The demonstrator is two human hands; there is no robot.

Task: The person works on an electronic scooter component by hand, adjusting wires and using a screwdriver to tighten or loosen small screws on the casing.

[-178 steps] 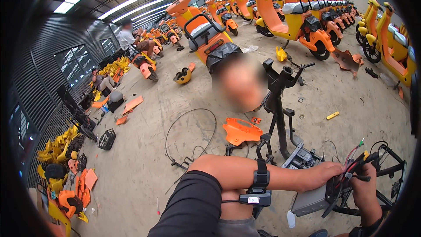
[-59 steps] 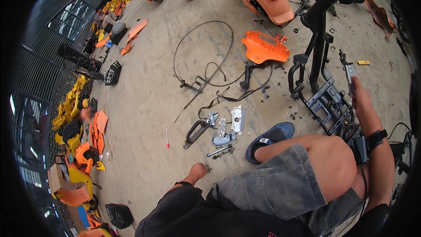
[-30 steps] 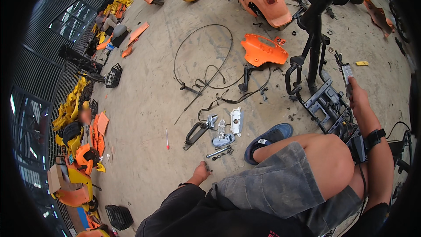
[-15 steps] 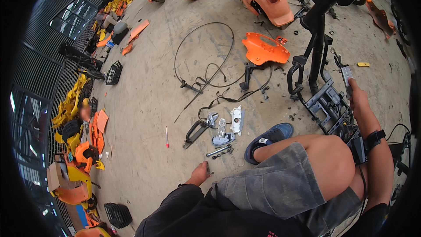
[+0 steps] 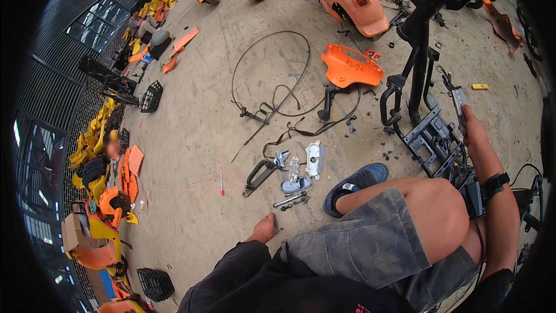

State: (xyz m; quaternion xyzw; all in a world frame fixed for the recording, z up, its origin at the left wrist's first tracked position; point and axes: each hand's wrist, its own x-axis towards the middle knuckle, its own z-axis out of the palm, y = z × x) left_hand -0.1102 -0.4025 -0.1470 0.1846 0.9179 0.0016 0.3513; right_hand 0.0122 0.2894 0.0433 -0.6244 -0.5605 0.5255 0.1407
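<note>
My right hand (image 5: 475, 131) is wrapped round a flat silver ribbed metal box (image 5: 458, 99) with dark wires at its far end, held beside the black scooter frame (image 5: 412, 90). Close to the floor, my left hand (image 5: 265, 229) is closed; a small dark thing shows at its fingertips, too small to name. Just beyond that hand lie a silver bolt (image 5: 288, 200) and smaller dark bolts. Farther off are a blue-grey oval housing (image 5: 296, 184), a clear lens-like piece (image 5: 294, 168), a white metal plate (image 5: 313, 160) and a black bracket (image 5: 259, 177).
A red-handled screwdriver (image 5: 222, 182) lies to the left. Black cables (image 5: 272, 117) and an orange panel (image 5: 350, 65) spread ahead, with an orange scooter body (image 5: 352, 0) behind. Yellow and orange parts (image 5: 95, 139) line the left wall, where people sit. My shoe (image 5: 356, 187) stands mid-floor.
</note>
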